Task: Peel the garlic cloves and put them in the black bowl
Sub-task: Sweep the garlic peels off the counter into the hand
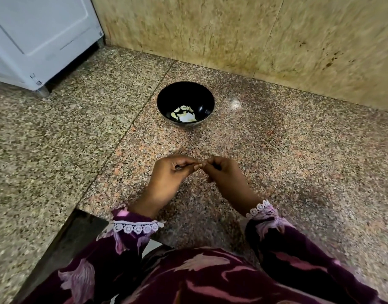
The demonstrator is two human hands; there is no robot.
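Both hands are up over the speckled worktop, fingertips meeting in the middle. The left hand comes in with its wrist angled from the lower left, fingers curled in and the thumb pressed against them, pinching something tiny at the tips. The right hand mirrors it from the lower right, fingers curled too, its tips touching the left ones. Whatever's between them is too small and hidden to make out, probably a garlic clove but honestly I can't tell. Both wrists poke out of dark purple floral sleeves with white lace trim. The black bowl sits on the worktop well beyond the hands, straight ahead of the fingertips, with a few peeled garlic cloves lying in the bottom. Further past the bowl there's a tan stone wall, and off beyond the left hand a white appliance standing on the worktop.
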